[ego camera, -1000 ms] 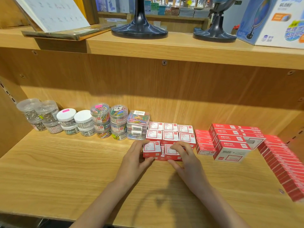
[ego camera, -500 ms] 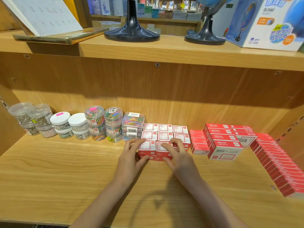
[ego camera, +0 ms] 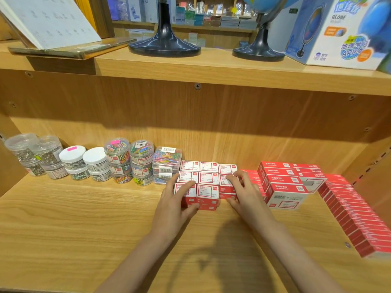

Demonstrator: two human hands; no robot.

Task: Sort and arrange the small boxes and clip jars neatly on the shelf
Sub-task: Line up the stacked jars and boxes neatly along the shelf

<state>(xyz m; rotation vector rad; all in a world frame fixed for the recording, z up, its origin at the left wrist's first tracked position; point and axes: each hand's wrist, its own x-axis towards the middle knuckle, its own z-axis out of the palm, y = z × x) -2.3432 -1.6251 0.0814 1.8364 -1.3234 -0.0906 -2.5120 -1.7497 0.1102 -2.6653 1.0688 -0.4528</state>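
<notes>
both hands sit at the block of small red-and-white boxes (ego camera: 208,182) mid-shelf: left hand (ego camera: 175,205) grips its front-left box, right hand (ego camera: 245,195) pinches its right edge. clip jars (ego camera: 118,160) line up left of the block, behind.

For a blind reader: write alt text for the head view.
Both hands, left hand and right hand, grip small red-and-white boxes on a wooden shelf. Clip jars stand to their left, larger red boxes to their right.
</notes>
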